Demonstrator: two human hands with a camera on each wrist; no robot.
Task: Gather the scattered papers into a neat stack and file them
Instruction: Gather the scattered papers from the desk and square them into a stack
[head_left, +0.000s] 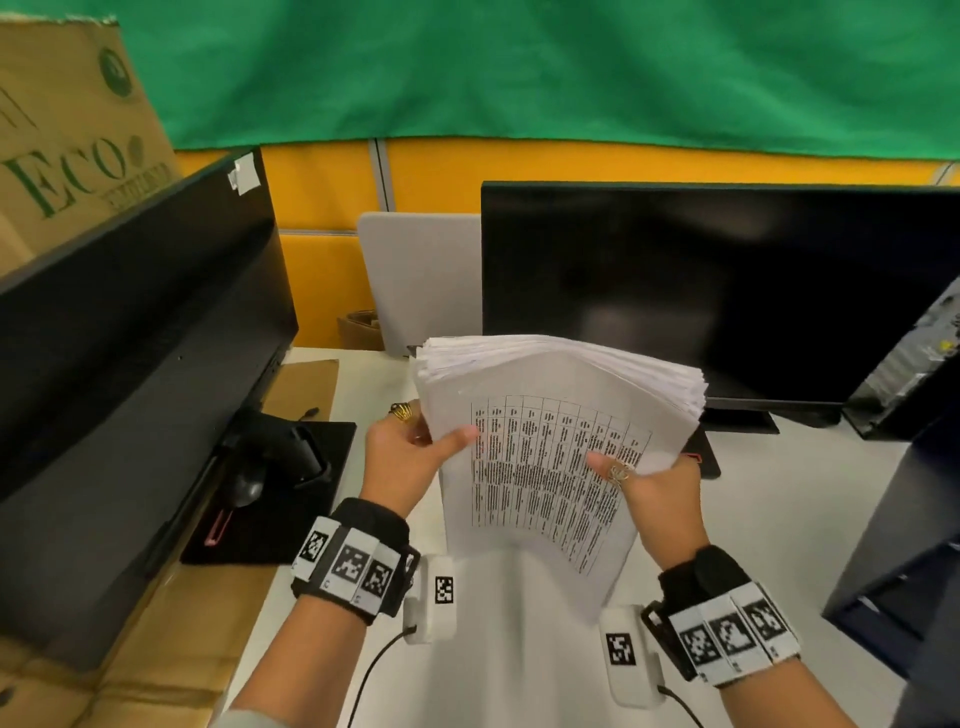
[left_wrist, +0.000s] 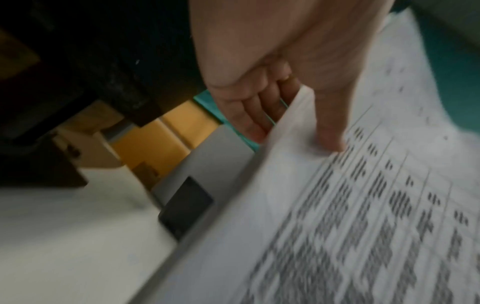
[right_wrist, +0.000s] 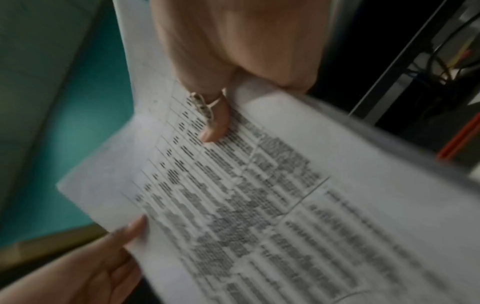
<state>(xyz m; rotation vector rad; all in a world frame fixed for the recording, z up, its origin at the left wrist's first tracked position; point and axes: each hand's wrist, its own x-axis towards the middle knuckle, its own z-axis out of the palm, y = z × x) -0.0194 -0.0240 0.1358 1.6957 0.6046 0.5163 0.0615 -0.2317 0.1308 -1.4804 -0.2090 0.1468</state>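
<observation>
Head view, white desk (head_left: 519, 649), two dark monitors (head_left: 701, 291), green backdrop (head_left: 519, 67)

I note a white table (head_left: 779, 493) carrying two dark monitors: one angled at left (head_left: 130, 322), one upright at right (head_left: 701, 291). A black mat (head_left: 291, 499) lies beside the left monitor's base. Cardboard box printed "ECO" (head_left: 67, 145) stands far left. Green cloth (head_left: 519, 67) hangs above orange partition panels (head_left: 519, 161).

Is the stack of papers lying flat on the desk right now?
No, the stack of papers is held up off the desk, gripped at its sides by the left hand and right hand.
</observation>
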